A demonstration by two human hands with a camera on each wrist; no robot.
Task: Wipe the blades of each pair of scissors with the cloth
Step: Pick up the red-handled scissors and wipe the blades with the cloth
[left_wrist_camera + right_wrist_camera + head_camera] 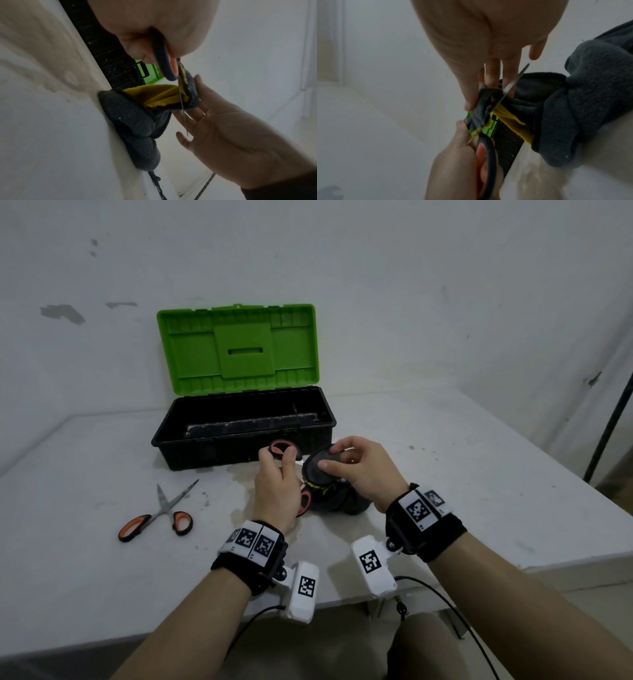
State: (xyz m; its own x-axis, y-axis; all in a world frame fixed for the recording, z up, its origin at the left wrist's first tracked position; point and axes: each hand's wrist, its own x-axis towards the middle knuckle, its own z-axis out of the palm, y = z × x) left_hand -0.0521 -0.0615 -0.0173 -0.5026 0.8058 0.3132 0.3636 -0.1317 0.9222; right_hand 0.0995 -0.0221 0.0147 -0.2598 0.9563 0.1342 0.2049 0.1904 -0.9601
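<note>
My left hand (pixel 278 463) grips a pair of pink-and-black-handled scissors (pixel 283 447) by the handles, just in front of the toolbox. My right hand (pixel 334 462) pinches a fold of the grey cloth with a yellow inside (pixel 318 474) round the blades. In the right wrist view the thin steel blade (pixel 515 79) pokes out of the cloth (pixel 590 94) past my fingers. The rest of the cloth (pixel 135 125) lies bunched on the table. A second pair, the orange-handled scissors (pixel 156 517), lies partly spread on the table to the left, untouched.
A black toolbox (pixel 178 453) with its green lid (pixel 239 350) raised stands at the back, close behind my hands. The white table (pixel 462 474) ends at a wall behind and has a front edge near my wrists. A dark pole (pixel 609 419) stands at the far right.
</note>
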